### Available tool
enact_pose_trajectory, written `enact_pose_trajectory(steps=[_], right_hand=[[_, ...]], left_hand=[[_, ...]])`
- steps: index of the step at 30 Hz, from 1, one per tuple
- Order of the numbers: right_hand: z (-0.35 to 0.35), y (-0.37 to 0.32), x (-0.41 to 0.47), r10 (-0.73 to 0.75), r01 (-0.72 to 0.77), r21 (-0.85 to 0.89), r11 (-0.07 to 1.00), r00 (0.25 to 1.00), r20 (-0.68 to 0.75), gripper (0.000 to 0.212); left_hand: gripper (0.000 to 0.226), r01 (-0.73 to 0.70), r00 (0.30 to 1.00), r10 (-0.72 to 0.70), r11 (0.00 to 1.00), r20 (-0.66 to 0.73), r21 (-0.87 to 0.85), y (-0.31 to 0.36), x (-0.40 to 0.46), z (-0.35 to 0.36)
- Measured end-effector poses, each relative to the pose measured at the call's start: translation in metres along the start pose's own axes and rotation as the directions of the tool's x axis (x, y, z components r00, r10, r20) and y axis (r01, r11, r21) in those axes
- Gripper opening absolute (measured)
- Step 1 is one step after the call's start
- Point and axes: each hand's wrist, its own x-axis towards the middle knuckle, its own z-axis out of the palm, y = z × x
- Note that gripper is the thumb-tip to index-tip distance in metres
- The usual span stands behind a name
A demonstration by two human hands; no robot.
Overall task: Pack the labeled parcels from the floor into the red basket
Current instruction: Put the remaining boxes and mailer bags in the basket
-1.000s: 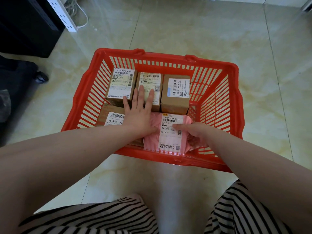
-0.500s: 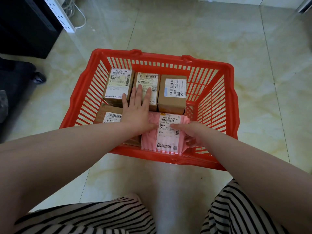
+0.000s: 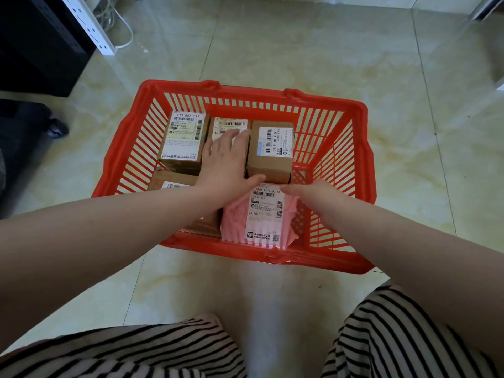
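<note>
The red basket (image 3: 272, 95) stands on the tiled floor in front of me. Three labeled cardboard boxes fill its far row: the left box (image 3: 185, 137), the middle box (image 3: 231, 124) and the right box (image 3: 272, 148). Another box (image 3: 169, 181) lies at the near left, mostly hidden under my forearm. A pink labeled parcel (image 3: 261, 219) lies at the near middle. My left hand (image 3: 226, 159) rests flat on the middle box, thumb stretched toward the pink parcel. My right hand (image 3: 313, 197) holds the pink parcel's upper right corner, its fingers hidden along the side.
A black cabinet (image 3: 35, 42) and a white power strip (image 3: 90, 25) with cables sit at the far left. A dark object with a caster (image 3: 57, 128) stands left of the basket. My knees in striped trousers (image 3: 136, 350) are close to the basket's near rim.
My left hand slid farther onto the middle box and its fingers came together. My right hand shifted slightly up along the pink parcel's right corner.
</note>
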Motion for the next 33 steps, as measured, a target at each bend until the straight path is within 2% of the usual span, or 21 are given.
enact_pose_trajectory(steps=[2, 4, 6, 9, 12, 13, 16, 17, 19, 25, 28, 33], right_hand=[[-0.01, -0.008, -0.014, -0.024, 0.024, 0.055, 0.998, 1.0, 0.009, 0.053], [-0.022, -0.017, -0.033, -0.033, 0.031, 0.121, 0.992, 0.999, 0.011, 0.037], [-0.033, -0.03, -0.058, -0.028, 0.027, 0.22, 0.975, 1.0, 0.003, 0.011], [-0.053, -0.042, -0.094, -0.009, 0.021, 0.345, 0.938, 0.999, -0.039, 0.01], [-0.079, -0.041, -0.127, 0.039, -0.018, 0.529, 0.848, 0.999, -0.028, 0.014], [-0.089, -0.037, -0.139, 0.067, -0.05, 0.592, 0.805, 0.998, -0.008, 0.016], [-0.129, -0.02, -0.19, 0.147, -0.122, 0.734, 0.669, 0.989, 0.03, 0.019], [-0.144, -0.011, -0.21, 0.178, -0.131, 0.764, 0.632, 0.984, 0.021, 0.02], [-0.176, 0.006, -0.249, 0.237, -0.13, 0.803, 0.582, 0.971, -0.014, 0.022], [-0.282, 0.068, -0.324, 0.386, -0.062, 0.875, 0.48, 0.911, -0.147, 0.025], [-0.335, 0.104, -0.336, 0.446, -0.034, 0.88, 0.474, 0.871, -0.207, 0.023], [-0.414, 0.169, -0.344, 0.514, -0.069, 0.876, 0.478, 0.83, -0.216, 0.041]], left_hand=[[0.081, -0.045, 0.997, 0.042, 0.998, -0.058, -0.054, 0.008, 0.005, -0.01], [0.066, -0.033, 0.997, 0.019, 0.982, -0.08, -0.186, 0.018, 0.012, -0.024], [0.054, 0.024, 0.999, -0.037, 0.944, -0.034, -0.329, 0.035, 0.018, -0.045], [0.042, 0.198, 0.98, -0.165, 0.849, 0.11, -0.49, 0.072, 0.012, -0.08], [0.04, 0.461, 0.887, -0.291, 0.611, 0.359, -0.644, 0.111, -0.01, -0.117], [0.039, 0.558, 0.829, -0.311, 0.509, 0.464, -0.655, 0.125, -0.02, -0.129], [0.021, 0.805, 0.586, -0.304, 0.114, 0.751, -0.582, 0.172, -0.045, -0.167], [0.018, 0.838, 0.534, -0.283, 0.052, 0.796, -0.544, 0.188, -0.053, -0.178], [0.018, 0.864, 0.499, -0.223, 0.052, 0.837, -0.501, 0.225, -0.067, -0.197], [0.005, 0.867, 0.486, -0.141, 0.198, 0.862, -0.457, 0.341, -0.095, -0.213], [0.021, 0.841, 0.517, -0.151, 0.277, 0.843, -0.466, 0.397, -0.1, -0.193], [0.04, 0.817, 0.535, -0.19, 0.363, 0.823, -0.447, 0.485, -0.108, -0.153]])
